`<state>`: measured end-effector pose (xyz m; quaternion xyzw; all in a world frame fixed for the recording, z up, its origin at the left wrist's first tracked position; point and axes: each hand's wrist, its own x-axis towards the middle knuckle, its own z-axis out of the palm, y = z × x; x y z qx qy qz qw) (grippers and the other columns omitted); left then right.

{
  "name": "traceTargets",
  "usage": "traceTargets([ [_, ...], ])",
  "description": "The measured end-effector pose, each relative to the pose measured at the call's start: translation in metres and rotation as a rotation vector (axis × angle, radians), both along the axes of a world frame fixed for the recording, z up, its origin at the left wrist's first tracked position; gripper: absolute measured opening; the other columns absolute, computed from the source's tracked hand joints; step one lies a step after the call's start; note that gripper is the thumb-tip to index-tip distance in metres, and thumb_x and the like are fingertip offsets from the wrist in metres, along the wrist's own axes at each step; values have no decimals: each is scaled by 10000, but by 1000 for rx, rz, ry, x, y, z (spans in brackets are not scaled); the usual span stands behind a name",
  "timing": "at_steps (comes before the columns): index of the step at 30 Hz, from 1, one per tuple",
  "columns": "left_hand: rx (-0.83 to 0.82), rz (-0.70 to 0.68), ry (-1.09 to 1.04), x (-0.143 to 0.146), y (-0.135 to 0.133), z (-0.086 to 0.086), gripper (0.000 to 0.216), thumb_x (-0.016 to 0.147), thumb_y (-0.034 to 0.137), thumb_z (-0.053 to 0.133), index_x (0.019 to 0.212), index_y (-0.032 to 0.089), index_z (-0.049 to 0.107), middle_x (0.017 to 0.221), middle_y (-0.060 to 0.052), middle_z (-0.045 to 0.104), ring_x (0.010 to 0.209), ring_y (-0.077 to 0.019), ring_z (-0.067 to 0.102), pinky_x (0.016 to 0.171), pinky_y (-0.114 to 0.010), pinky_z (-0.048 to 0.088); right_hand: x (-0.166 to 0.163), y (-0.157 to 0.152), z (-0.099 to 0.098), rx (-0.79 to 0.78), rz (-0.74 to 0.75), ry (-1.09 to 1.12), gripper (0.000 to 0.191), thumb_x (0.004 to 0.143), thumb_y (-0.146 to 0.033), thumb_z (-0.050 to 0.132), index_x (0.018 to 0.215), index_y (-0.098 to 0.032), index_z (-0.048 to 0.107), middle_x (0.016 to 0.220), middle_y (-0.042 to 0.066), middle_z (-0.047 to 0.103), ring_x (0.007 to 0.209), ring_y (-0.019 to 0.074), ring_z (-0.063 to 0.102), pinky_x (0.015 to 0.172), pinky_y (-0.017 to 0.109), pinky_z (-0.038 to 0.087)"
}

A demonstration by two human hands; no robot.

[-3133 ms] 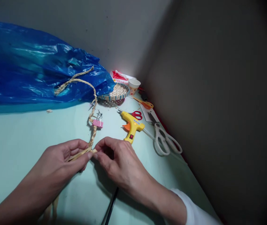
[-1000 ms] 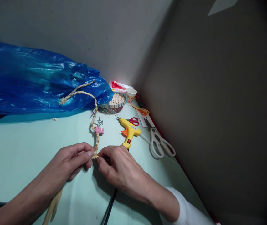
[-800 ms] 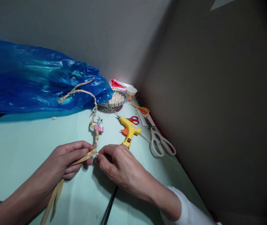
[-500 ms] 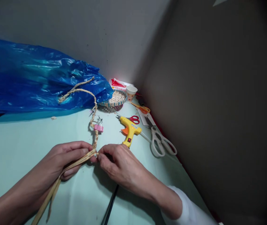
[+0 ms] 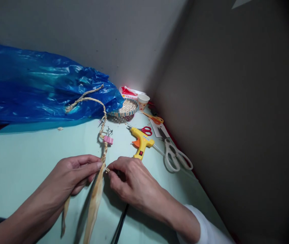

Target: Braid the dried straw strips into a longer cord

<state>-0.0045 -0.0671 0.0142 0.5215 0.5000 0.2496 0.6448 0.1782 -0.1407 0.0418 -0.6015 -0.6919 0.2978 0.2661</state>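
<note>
A braided cord of dry straw-coloured fibre (image 5: 105, 108) runs from the blue bag down to my hands. A pink binder clip (image 5: 108, 140) grips it partway along. My left hand (image 5: 79, 173) pinches the lower end of the braid between thumb and fingers. From there a wide loose strip (image 5: 95, 200) hangs toward me, and a narrower strip (image 5: 65, 213) dangles below the left palm. Close beside it, my right hand (image 5: 131, 178) is closed, thumb and forefinger pinching a thin end of fibre at the braid's side.
A blue plastic bag (image 5: 45, 88) lies along the wall at left. Beyond my right hand are a yellow glue gun (image 5: 142, 144), red-handled scissors (image 5: 147, 131), large white-handled scissors (image 5: 171, 156) and orange-handled scissors (image 5: 157, 120). A woven basket (image 5: 127, 107) and paper cup (image 5: 143, 100) stand at the back.
The wide strip has swung from across my left hand to hang down between my hands. My left fingers have shifted slightly along the braid; my right hand stays close to the same place.
</note>
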Motion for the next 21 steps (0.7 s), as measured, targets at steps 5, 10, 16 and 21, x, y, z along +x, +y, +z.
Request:
traceTargets([
  [5,-42,-66,29,1,1,1,445,675,566,874,840,163,782,524,107,375,504,-74,208,484,-221,112,4,0,3,195,-166,-59,194,968,-128,550,884,-143,723,833,56,683,806,176,588,781,294,404],
  [10,-7,-55,14,3,-1,0,468,721,624,832,786,165,765,538,106,364,511,-74,196,490,-233,121,19,-5,12,297,-207,-67,167,999,-158,527,903,-166,664,851,51,677,775,175,575,763,295,405],
  [16,-78,20,-34,9,-4,9,395,668,527,884,732,163,745,490,124,330,502,-60,128,491,-223,38,19,-36,23,-4,-103,-77,60,1009,-194,524,1021,-201,583,880,35,673,726,163,552,683,279,389],
  [21,-77,39,-40,9,-5,8,399,632,527,893,708,171,728,482,129,324,475,-53,153,459,-195,68,-18,-47,23,-298,6,282,138,895,-202,665,849,-223,536,729,-40,561,626,122,479,576,227,367],
])
